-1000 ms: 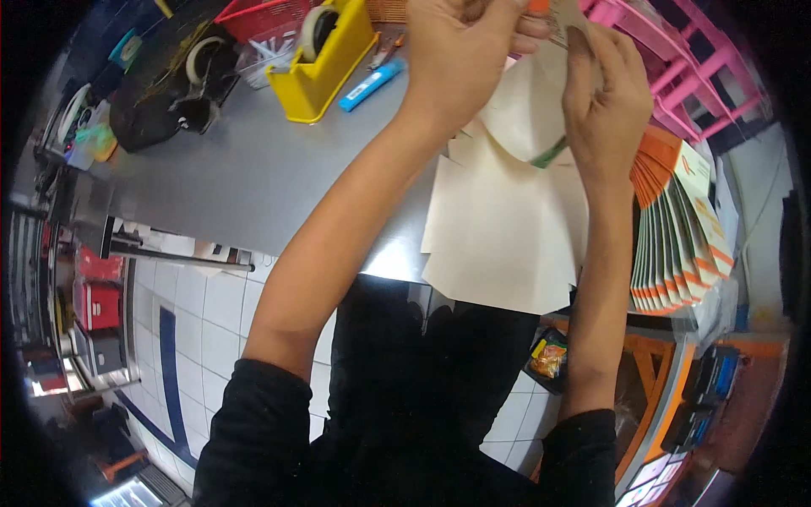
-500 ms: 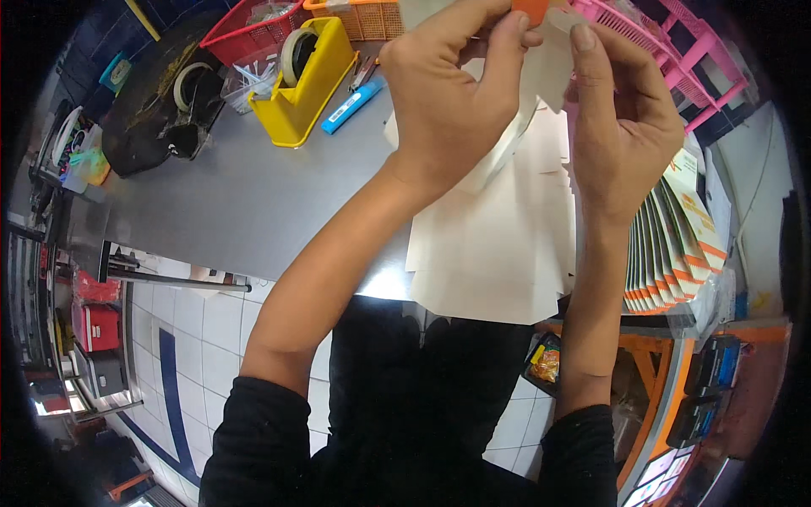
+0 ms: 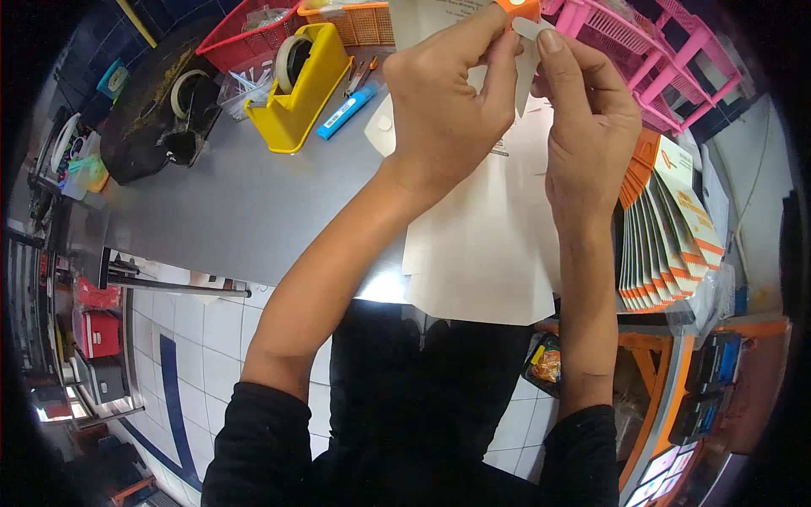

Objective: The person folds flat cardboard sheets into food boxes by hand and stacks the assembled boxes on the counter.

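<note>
My left hand [image 3: 452, 110] is closed at the top of the view, gripping a white printed paper piece [image 3: 414, 12] with an orange end [image 3: 519, 8]. Close to its right, the thumb and fingers of my right hand [image 3: 596, 127] pinch a small whitish strip [image 3: 530, 29] at that orange end. The strip's material is too small to tell. Below both hands lie flat pale paper sheets with cut edges [image 3: 481, 262], overhanging the near table edge. My hands hide part of the paper I hold.
A yellow tape dispenser [image 3: 291, 118] and a blue marker-like tube [image 3: 346, 111] stand left on the grey table [image 3: 211, 220]. Red [image 3: 245, 38] and orange baskets [image 3: 363, 29] sit behind. Rightward are a pink plastic rack [image 3: 667, 76] and fanned white-and-orange folded papers [image 3: 672, 245].
Both hands have shifted slightly left, my right hand more and also a little down. The whitish strip now shows clearly between the right fingertips, beside the orange end.
</note>
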A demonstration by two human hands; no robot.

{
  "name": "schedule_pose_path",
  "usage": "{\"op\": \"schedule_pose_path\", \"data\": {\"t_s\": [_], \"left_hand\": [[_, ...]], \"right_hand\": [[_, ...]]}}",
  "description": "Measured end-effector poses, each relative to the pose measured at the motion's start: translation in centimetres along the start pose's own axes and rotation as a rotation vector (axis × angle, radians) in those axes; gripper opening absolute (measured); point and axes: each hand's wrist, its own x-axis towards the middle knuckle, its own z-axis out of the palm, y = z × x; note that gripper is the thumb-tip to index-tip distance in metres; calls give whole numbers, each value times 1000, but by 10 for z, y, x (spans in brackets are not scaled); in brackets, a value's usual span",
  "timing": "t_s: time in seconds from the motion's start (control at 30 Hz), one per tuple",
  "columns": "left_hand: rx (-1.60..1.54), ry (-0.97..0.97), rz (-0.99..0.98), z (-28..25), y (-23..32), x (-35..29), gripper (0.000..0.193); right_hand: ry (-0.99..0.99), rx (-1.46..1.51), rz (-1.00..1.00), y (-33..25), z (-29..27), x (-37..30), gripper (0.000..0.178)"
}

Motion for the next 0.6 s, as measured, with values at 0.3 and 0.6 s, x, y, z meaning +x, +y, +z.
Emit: {"op": "schedule_pose_path", "data": {"t_s": [0.3,0.6], "left_hand": [[202,-35,201,-1,-10,-5,25],[-237,24,-132,-6,-7,0,22]], "right_hand": [[5,-26,-67,2,9,-6,17],[83,-138,-204,-2,-5,15,25]]}}
